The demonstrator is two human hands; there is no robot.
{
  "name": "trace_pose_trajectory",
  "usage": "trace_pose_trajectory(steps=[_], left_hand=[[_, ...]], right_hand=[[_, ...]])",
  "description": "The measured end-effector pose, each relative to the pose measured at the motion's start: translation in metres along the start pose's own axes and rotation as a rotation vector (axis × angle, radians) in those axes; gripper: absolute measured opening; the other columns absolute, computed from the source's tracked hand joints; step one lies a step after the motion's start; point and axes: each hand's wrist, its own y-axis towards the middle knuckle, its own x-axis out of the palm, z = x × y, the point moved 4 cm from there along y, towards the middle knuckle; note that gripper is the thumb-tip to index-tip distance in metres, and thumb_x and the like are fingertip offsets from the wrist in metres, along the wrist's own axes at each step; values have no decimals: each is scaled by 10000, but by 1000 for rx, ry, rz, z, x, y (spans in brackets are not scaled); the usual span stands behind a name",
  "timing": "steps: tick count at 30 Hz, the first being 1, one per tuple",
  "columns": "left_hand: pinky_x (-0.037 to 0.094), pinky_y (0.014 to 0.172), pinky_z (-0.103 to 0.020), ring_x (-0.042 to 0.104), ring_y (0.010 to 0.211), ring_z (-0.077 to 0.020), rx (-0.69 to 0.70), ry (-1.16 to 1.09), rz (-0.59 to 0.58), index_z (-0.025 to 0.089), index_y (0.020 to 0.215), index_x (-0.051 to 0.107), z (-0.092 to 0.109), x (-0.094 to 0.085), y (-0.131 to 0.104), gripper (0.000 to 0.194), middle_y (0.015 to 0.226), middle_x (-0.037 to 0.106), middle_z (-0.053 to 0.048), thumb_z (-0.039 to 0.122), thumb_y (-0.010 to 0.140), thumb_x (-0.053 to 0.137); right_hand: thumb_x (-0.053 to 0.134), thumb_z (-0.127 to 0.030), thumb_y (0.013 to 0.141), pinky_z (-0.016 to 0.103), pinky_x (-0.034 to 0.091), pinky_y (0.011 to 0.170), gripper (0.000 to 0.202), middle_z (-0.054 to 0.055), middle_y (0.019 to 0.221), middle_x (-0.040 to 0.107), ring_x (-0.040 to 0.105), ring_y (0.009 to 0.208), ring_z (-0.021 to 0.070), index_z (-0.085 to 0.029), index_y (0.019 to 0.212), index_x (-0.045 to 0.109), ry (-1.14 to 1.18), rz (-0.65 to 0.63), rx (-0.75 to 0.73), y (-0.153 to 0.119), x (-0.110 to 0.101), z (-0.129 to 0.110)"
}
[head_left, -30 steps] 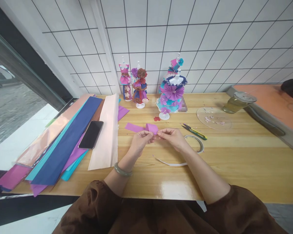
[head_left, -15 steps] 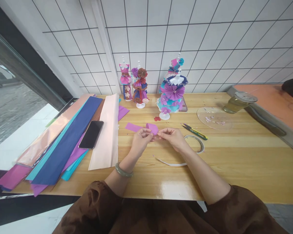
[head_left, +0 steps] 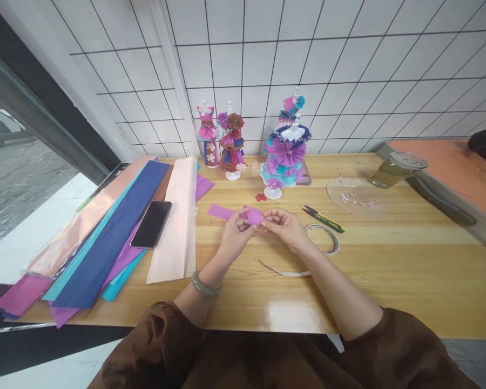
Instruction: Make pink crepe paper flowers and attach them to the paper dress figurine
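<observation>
Between my two hands is a strip of purple crepe paper [head_left: 256, 216], curled over at its right end. Its flat tail reaches left over the table, past my left fingers. My left hand [head_left: 237, 233] pinches the curled part from the left, thumb against fingers. From the right, my right hand [head_left: 282, 227] grips the paper's edge between thumb and fingertips. Just right of that wrist lies a roll of white tape [head_left: 332, 246], its loose end trailing left under my forearm. Thread snips [head_left: 326, 219] with yellow-green handles rest behind the roll.
Small dress forms decorated with paper, such as the purple and turquoise one [head_left: 287, 154], stand along the wall. A phone [head_left: 151, 224] lies on paper sheets [head_left: 109, 237] at left. At right are a clear plate [head_left: 336, 202] with small beads and a lidded cup [head_left: 395, 172].
The raised loop of purple paper has been folded down into a smaller, flatter shape between my fingers. Both hands stay in nearly the same place.
</observation>
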Motion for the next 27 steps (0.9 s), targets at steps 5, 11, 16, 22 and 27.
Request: trace_pose_trajectory(steps=[5,11,16,22,27], left_hand=[[472,676,-263,595,647,-111,22,-6,11,142,1138,410,0,-2,0,530,681,611,-5,185,659,634],[469,693,-262,603,674,-117,31,-19,9,147,1155,398,2,-1,0,571,688,620,-6,180,645,651],[464,689,-258,597,670,-114,42,4,2,146,1172,396,3,-1,-1,586,668,612,3,179,647,655],[448,702,-238,583,702,-105,97,91,7,152,1160,425,6,-2,-1,538,717,587,-3,187,667,638],[435,676,-215,536,668,-83,179,182,1,168,1149,462,4,-3,-1,486,680,518,23,205,690,618]], right_hand=[[698,-320,601,257,462,614,305,-12,673,609,566,570,94,-173,834,569,6,0,-11,0,-1,0],[675,-295,639,286,473,712,267,13,784,628,603,709,129,-185,858,570,-6,-90,-63,-3,4,-4],[659,-276,659,283,469,698,212,7,768,625,597,692,129,-188,835,582,-88,-106,-130,-2,2,-4],[646,-275,669,276,458,678,203,12,758,629,586,675,127,-178,840,597,-163,-85,-144,1,-3,-1],[642,-288,668,284,454,692,238,31,794,647,590,701,139,-168,870,608,-231,-86,-141,0,-4,-1]])
